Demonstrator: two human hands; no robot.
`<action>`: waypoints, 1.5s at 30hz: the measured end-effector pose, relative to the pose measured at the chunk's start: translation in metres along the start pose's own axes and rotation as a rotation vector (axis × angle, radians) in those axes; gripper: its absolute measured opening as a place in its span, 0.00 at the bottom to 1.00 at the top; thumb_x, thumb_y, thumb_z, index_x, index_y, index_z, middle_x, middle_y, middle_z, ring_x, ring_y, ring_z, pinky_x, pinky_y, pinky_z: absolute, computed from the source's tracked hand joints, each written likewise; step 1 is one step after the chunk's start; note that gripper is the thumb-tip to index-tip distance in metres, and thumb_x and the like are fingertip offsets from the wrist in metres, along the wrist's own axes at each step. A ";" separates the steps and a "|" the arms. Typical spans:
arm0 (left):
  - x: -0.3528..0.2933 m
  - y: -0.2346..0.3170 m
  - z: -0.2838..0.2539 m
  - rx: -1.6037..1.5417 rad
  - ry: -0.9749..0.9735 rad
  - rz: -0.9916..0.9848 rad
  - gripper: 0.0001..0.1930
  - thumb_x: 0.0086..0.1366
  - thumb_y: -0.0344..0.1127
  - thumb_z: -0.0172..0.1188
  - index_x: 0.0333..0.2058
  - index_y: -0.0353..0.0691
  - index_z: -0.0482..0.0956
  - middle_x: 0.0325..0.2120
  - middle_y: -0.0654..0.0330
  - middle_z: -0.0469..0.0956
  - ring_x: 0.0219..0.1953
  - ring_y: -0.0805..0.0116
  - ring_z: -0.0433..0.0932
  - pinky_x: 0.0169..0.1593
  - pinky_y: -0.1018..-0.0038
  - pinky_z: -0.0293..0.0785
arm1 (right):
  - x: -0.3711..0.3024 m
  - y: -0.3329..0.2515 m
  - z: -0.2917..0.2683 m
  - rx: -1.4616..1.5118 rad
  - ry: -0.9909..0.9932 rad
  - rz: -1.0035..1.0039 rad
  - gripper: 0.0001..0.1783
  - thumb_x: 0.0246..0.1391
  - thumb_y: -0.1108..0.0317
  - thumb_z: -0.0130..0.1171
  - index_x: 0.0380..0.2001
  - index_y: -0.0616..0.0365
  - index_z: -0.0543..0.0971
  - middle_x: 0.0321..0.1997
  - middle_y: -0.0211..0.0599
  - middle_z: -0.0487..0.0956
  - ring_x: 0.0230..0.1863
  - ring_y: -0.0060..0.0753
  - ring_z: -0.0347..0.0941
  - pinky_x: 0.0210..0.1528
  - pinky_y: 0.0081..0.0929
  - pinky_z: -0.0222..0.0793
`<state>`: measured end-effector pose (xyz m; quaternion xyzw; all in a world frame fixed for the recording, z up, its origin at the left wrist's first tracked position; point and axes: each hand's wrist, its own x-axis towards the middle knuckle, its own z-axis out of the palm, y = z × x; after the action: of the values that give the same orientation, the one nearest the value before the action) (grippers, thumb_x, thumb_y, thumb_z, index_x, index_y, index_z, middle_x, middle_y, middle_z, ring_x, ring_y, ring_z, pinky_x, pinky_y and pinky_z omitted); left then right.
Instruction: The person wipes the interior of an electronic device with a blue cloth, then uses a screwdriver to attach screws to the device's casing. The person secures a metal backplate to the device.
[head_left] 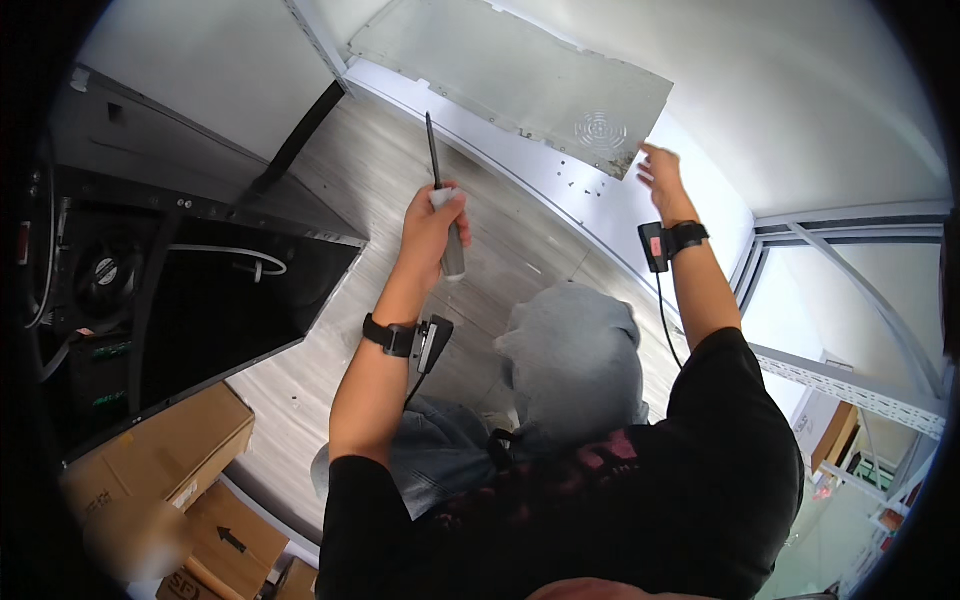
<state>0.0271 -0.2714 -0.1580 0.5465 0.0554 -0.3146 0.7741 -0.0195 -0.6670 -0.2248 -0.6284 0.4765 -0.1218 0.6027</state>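
In my left hand point(437, 225) is a screwdriver point(452, 258) with a grey handle, its dark shaft pointing up and away from me. The fingers are wrapped round the handle. My right hand point(660, 175) is beside the near right corner of a flat grey metal panel point(510, 72) with a round vent pattern. Its fingers are apart; whether they touch the panel's edge I cannot tell. Several small dark screws point(572, 185) lie on the white shelf point(690, 190) by that corner.
An open black computer case point(230, 290) with a fan point(105, 275) and a white cable stands at the left. Cardboard boxes point(190, 440) are below it. My knee point(570, 360) rises above the wood-look floor point(340, 160). Metal rack beams point(850, 375) run along the right.
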 end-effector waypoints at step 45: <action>0.025 0.100 0.045 0.501 0.033 0.134 0.10 0.59 0.32 0.63 0.29 0.43 0.67 0.20 0.67 0.69 0.18 0.78 0.67 0.21 0.78 0.65 | -0.087 -0.180 0.006 0.401 -0.136 -0.580 0.13 0.58 0.69 0.56 0.44 0.66 0.75 0.39 0.42 0.79 0.34 0.30 0.77 0.33 0.26 0.77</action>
<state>0.0901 -0.3009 -0.0702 0.7286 -0.0479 -0.2579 0.6328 0.0214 -0.6307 -0.0328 -0.6133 0.2035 -0.3369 0.6847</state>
